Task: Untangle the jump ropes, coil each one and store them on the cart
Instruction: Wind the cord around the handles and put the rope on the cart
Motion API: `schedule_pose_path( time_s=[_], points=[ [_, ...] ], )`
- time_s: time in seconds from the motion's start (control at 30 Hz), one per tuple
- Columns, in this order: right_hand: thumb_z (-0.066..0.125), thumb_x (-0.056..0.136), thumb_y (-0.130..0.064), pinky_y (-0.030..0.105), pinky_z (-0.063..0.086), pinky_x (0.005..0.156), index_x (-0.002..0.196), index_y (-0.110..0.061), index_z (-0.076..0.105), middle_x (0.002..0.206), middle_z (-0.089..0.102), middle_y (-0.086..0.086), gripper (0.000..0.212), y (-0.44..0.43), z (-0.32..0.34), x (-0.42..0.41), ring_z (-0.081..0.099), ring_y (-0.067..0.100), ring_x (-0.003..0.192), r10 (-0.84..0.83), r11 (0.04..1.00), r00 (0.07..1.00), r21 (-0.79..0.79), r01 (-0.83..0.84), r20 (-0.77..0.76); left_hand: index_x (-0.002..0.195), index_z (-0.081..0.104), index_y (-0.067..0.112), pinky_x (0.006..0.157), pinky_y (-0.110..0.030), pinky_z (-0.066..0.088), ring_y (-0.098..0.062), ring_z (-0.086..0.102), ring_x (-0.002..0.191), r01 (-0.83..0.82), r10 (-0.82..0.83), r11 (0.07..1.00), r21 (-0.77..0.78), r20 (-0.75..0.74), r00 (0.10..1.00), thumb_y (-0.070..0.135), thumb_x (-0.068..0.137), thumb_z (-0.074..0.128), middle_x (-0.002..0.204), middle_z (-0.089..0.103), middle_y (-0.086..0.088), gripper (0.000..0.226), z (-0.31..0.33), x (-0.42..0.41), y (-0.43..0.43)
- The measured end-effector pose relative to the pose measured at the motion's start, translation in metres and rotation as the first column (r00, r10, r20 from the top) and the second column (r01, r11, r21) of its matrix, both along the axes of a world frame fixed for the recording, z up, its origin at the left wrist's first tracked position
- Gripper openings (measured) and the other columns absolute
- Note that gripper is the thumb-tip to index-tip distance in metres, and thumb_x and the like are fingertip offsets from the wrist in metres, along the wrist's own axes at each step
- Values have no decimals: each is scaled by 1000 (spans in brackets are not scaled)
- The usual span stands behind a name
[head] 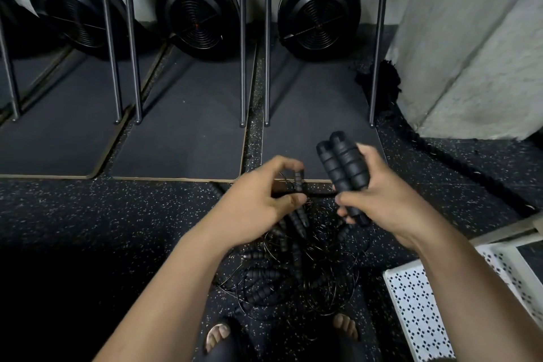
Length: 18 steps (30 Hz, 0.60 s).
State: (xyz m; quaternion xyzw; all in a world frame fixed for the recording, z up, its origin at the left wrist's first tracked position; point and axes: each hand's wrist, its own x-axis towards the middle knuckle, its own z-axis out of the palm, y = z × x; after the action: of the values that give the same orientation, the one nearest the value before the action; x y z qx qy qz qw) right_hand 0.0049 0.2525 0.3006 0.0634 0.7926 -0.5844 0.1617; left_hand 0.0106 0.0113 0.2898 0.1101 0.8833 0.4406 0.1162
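Head view: the right hand, middle right, is wrapped round a pair of foam handles held side by side, I'd guess so one rope's ends stay matched while it gets freed. The left hand, centre frame, curls in a pinch on a third handle, bit blurry though. The tangled jump ropes sit on the speckled floor below the hands, with the white perforated cart at lower right.

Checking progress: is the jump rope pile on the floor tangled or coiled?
Tangled. In the jump rope pile, thin cables cross in loose loops, handles scattered among them on the speckled floor.
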Motion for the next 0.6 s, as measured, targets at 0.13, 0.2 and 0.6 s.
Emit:
schedule_pose_path(
  time_s=[0.13,0.2,0.6],
  points=[
    [69,85,13,35,55,53,137,-38,46,96,73,10,76,-4,-9,6,73,24,67,258,951,947,123,-284,193,126,59,51,58,-24,38,-10,44,60,-35,33,980,194,16,999,39,93,83,68,56,-3,43,8,1,-5],
    [69,86,13,33,53,52,125,-25,53,89,70,8,57,-9,-13,11,72,24,69,404,876,856,132,-464,324,125,64,46,54,-19,36,-11,40,56,-17,3,958,287,49,999,31,91,86,65,51,3,43,10,3,-5],
    [76,83,-2,34,52,59,118,7,67,107,61,32,37,-7,24,12,61,24,65,407,731,907,-555,-396,-110,113,64,20,52,-27,37,-14,46,55,-20,-38,874,485,109,993,31,112,55,70,62,-5,15,7,2,1]
  ],
)
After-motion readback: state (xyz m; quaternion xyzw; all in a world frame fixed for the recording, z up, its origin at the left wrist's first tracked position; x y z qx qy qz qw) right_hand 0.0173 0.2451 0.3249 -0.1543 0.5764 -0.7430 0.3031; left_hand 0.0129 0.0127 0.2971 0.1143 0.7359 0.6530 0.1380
